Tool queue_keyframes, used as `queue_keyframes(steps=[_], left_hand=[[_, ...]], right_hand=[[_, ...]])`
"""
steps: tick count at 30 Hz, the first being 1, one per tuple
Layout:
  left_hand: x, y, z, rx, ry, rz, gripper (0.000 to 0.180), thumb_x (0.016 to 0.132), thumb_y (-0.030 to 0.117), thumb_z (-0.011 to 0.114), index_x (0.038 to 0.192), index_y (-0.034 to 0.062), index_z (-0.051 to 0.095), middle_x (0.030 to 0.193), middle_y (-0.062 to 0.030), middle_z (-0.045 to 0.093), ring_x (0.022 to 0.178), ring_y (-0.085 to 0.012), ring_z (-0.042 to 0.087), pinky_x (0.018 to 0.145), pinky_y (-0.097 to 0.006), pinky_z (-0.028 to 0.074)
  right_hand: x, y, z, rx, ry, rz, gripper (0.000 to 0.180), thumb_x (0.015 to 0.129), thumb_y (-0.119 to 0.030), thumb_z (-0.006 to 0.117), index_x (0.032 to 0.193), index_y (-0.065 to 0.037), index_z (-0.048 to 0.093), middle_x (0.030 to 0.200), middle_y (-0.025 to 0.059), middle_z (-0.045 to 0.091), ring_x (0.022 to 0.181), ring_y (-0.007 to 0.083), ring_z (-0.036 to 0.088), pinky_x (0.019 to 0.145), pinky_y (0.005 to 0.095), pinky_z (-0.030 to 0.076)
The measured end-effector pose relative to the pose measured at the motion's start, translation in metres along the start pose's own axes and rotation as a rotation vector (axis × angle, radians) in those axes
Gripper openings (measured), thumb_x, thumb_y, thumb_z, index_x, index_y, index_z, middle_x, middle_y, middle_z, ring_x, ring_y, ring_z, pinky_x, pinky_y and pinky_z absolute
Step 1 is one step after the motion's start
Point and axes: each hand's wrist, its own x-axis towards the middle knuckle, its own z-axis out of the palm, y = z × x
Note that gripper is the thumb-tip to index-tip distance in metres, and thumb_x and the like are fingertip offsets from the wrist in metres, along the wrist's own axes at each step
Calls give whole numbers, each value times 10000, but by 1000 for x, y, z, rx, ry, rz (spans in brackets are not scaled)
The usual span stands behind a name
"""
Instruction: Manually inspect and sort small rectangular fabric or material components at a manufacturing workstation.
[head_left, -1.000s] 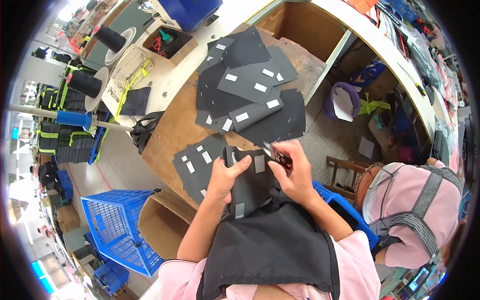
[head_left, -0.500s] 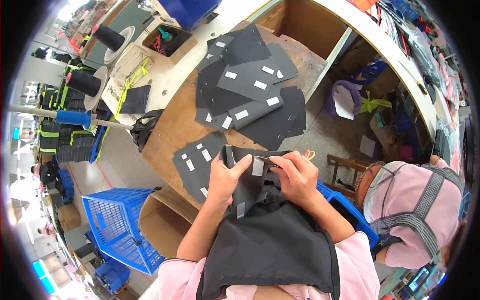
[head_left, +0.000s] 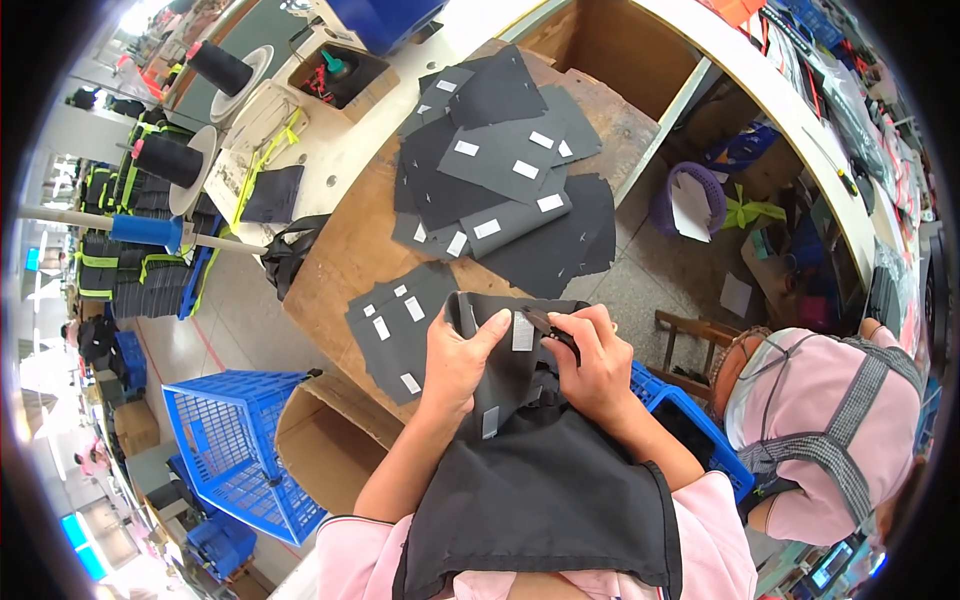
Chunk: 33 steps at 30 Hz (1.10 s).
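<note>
My left hand [head_left: 455,360] presses down on a folded black fabric piece [head_left: 505,375] with white labels, at the near edge of a wooden table [head_left: 345,250]. My right hand [head_left: 590,360] rests on the same piece and grips a small dark tool [head_left: 550,328], pointed at a white label. To the left of the hands a small stack of black fabric pieces [head_left: 395,325] with white labels lies flat. A bigger heap of black labelled pieces [head_left: 500,170] covers the far part of the table. Black fabric drapes over my lap [head_left: 545,500].
A blue wire basket [head_left: 230,450] and an open cardboard box [head_left: 320,450] stand on the floor at the left. Another person in a pink top [head_left: 830,400] sits at the right, beside a blue crate [head_left: 690,425]. Black thread spools [head_left: 165,160] stand at the far left.
My right hand has drawn the tool in from the piece's right edge to the white label. The left hand has stayed pressed on the fabric.
</note>
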Motion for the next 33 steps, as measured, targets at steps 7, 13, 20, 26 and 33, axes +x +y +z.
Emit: queue_keyframes(steps=[7, 13, 20, 26, 33], left_hand=[[1, 2, 2, -20, 51, 21, 173, 803, 58, 673, 926, 18, 559, 839, -50, 620, 750, -108, 584, 695, -257, 476], [2, 0, 1, 9, 41, 26, 172, 799, 60, 679, 914, 20, 558, 830, -42, 616, 742, -100, 577, 692, -251, 472], [5, -1, -2, 0, 61, -3, 181, 790, 75, 692, 899, 21, 559, 817, -38, 612, 727, -100, 573, 670, -251, 471], [9, 0, -4, -47, 63, -9, 196, 795, 87, 687, 932, 7, 573, 852, -58, 627, 744, -123, 592, 679, -269, 487], [30, 4, -26, -374, 247, 68, 304, 794, 105, 701, 1026, -29, 557, 965, -120, 625, 833, -220, 621, 736, -362, 523]], right_hand=[[2, 1, -6, 81, -18, -8, 304, 669, -32, 716, 947, -46, 593, 801, 84, 545, 598, 233, 568, 510, 314, 448], [5, -1, -2, 26, -25, -16, 288, 659, -33, 707, 923, -47, 593, 769, 79, 530, 588, 228, 552, 511, 311, 430], [6, 2, -3, 16, -7, -56, 283, 660, -34, 705, 922, -53, 600, 781, 75, 541, 599, 226, 554, 519, 311, 433], [14, 8, 6, 162, 20, 79, 271, 672, 1, 705, 919, -41, 602, 789, 82, 549, 622, 241, 548, 557, 300, 443], [-14, 36, 14, 1257, -319, 1013, 321, 861, -161, 618, 1126, -42, 479, 669, -43, 364, 518, 49, 385, 494, 196, 356]])
